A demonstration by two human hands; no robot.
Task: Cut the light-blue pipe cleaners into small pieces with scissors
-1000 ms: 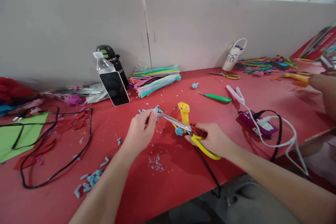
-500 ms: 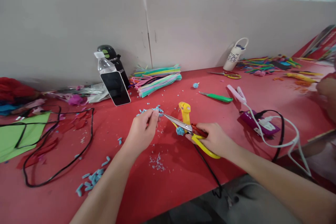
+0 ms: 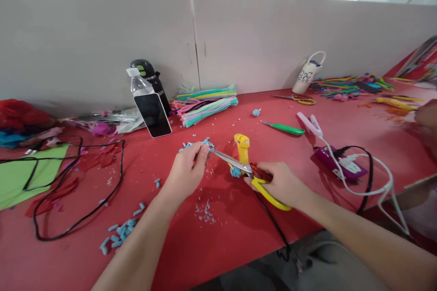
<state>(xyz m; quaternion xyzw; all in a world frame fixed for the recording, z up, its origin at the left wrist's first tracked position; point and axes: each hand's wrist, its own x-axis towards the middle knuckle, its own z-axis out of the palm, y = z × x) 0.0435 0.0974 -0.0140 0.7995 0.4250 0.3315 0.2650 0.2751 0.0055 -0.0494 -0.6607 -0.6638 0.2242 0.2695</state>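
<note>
My left hand (image 3: 191,168) is pinched closed at the tips of the scissors; a small light-blue bit shows at its fingertips, too small to make out. My right hand (image 3: 278,183) grips the scissors (image 3: 235,162), which have red and yellow handles, and their blades look nearly closed. Just behind the blades stands a yellow glue gun (image 3: 242,145). A blue fluffy ball (image 3: 235,172) is below the blades, close to my right hand. Behind my left fingers lie small blue pieces (image 3: 206,142), and longer blue pieces (image 3: 119,233) are piled at the front left.
Pipe cleaners (image 3: 208,105), a phone (image 3: 152,115) and bottles stand or lie along the partition. A green knife (image 3: 287,128), another blue ball (image 3: 256,112) and a purple power strip (image 3: 341,163) are to the right. A black cable (image 3: 122,163) loops at left. Another person's hand shows at the right edge.
The scissor blades have closed somewhat and their yellow handle has shifted slightly. The whole view has moved a little; my left hand stays pinched at the blade tips.
</note>
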